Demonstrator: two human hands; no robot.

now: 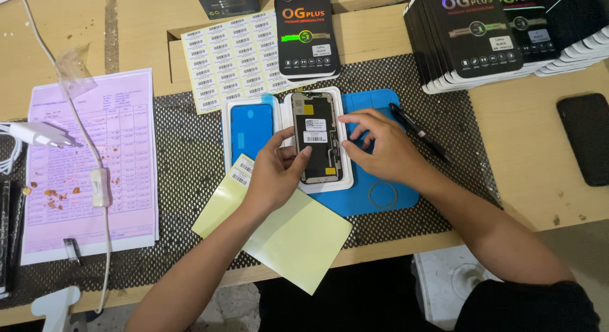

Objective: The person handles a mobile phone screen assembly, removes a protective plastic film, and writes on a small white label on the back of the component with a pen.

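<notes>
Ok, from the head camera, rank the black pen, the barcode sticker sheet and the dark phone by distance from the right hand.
1. Black pen: just beyond the right hand, on the blue mat.
2. Barcode sticker sheet: farther, up and to its left.
3. Dark phone: farthest, at the table's right edge.

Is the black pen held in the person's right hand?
No, the black pen lies on the mat beside the right hand, whose fingers rest on the phone screen part.
</notes>
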